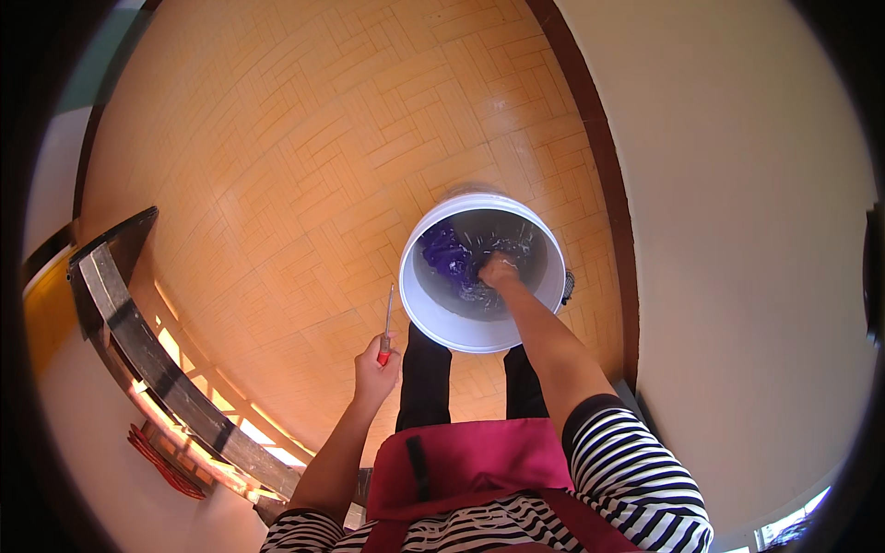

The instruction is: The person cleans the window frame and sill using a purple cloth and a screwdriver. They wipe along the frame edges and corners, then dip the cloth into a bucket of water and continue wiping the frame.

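My left hand (377, 370) is closed around the red handle of a screwdriver (388, 314), its metal shaft pointing up, left of the bucket. A white plastic bucket (423, 304) with greyish water (487, 235) stands on the floor before my feet. My right hand (499, 270) reaches down into it at the water, partly hidden by splashes. Beside its fingers a wet purple cloth (448, 256) lies in the water; whether the fingers grip the cloth cannot be made out.
Parquet-patterned flooring (346, 173) surrounds the bucket. On the right runs a wall (719, 207) with a dark red baseboard (619, 207). A worn dark wooden bench (159, 352) stands on the left. A dark mesh-like item (568, 287) touches the bucket's right side.
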{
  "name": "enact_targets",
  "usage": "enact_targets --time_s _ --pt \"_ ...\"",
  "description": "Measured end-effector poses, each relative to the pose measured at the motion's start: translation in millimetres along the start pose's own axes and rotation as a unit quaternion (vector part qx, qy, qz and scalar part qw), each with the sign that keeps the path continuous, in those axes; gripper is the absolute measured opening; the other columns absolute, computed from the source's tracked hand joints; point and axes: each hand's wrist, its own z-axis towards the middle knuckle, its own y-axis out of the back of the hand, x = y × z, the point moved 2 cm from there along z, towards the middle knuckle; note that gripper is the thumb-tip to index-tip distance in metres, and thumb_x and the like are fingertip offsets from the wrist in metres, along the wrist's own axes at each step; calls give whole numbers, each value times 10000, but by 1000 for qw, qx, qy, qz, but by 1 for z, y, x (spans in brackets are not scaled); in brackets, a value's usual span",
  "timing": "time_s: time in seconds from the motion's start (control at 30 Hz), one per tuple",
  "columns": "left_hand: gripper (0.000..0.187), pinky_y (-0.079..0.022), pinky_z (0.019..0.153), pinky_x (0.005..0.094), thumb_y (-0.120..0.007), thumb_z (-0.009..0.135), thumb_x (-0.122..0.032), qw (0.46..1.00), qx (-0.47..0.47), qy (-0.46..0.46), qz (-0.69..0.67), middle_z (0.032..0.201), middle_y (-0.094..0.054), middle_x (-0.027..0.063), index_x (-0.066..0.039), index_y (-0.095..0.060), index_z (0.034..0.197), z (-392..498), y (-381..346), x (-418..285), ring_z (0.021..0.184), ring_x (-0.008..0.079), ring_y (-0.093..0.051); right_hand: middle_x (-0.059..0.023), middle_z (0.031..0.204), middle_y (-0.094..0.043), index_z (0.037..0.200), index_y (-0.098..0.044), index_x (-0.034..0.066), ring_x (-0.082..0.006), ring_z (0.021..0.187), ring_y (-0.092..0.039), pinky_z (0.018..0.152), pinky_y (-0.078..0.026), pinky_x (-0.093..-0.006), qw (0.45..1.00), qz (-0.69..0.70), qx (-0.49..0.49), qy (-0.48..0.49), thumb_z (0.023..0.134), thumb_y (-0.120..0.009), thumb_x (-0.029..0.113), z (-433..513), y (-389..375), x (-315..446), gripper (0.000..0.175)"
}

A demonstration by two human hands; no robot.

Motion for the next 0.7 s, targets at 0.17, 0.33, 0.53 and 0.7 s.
enact_targets --time_s 0.17,0.33,0.53,0.7 --pt "275 -468 533 330 -609 838 -82 993 -112 -7 25 654 -555 59 -64 -617 1113 57 12 7 559 159 -567 -138 1101 -681 715 -622 7 -226 1042 -630 828 -494 -334 936 274 -79 208 705 -689 2 -64 21 -4 67" --pt "242 -500 719 425 -665 772 -138 972 -41 -1 231 774 -619 176 -54 -581 983 180 16 8 772 363 -623 -155 1265 -602 682 -574 17 -263 1118 -597 929 -465 -351 870 399 -109 270 710 -640 -12 -112 52 -11 78" --pt "177 -519 823 473 -659 789 -84 931 -90 -51 350 981 -668 215 -56 -616 958 348 -4 27 949 380 -649 -228 1155 -656 787 -575 7 -367 1022 -648 912 -505 -395 917 121 -261 277 772 -634 44 -67 55 8 71" --pt "163 -532 828 460 -652 801 -94 938 -150 -92 299 950 -685 197 -27 -643 949 406 -22 60 902 379 -665 -219 1169 -645 1064 -604 -11 -366 1038 -642 926 -491 -405 947 209 -208 123 836 -658 121 -45 40 -5 269"
